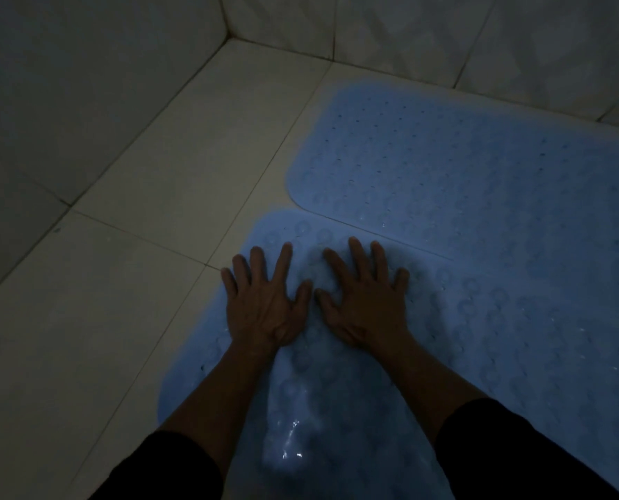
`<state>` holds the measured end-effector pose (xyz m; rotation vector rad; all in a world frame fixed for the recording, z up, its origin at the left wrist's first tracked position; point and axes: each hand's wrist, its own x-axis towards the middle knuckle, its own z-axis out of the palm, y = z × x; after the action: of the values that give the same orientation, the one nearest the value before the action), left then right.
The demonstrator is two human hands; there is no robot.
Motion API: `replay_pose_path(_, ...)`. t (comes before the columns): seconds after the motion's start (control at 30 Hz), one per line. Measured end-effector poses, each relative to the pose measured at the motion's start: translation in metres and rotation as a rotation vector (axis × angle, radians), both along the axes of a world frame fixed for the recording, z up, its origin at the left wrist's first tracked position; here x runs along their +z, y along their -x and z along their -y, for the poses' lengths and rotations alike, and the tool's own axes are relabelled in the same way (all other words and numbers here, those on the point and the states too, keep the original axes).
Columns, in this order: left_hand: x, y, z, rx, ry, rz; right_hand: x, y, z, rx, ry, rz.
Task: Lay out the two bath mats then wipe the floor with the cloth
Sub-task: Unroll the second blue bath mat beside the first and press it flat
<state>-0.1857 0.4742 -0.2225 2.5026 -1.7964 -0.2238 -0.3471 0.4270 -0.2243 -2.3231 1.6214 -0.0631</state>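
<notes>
Both our palms press flat on the nearer of two blue bath mats.

Under us spreads the pale tiled floor (149,196), running out to the left of our hands to the tiled wall (84,66). The far mat (463,164) lies flat beyond our fingertips and to the right, its edge touching or just overlapping the near mat (499,337) we lean on. Our left hand (264,301) and right hand (364,294) lie side by side, fingers spread wide, gripping nothing, thumbs almost meeting. Dark sleeves (488,438) end at the forearms.
</notes>
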Motion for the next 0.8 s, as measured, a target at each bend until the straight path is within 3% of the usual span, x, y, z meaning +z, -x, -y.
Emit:
replay_pose_path(0.27,-0.006,0.0,-0.001,0.0,0.015,-0.078,-0.006,0.001,0.0,0.005,0.043,-0.011)
replay_pose_path(0.57,-0.002,-0.003,0.004,-0.017,-0.114,-0.097,0.001,0.011,0.006,0.077,-0.079,0.026)
replay_pose_path(0.7,0.005,0.025,0.005,-0.013,-0.082,-0.089,0.009,0.054,-0.013,0.025,-0.028,0.043)
replay_pose_path(0.8,0.007,0.073,0.002,-0.184,-0.029,-0.124,0.009,0.11,-0.028,-0.096,0.026,-0.005)
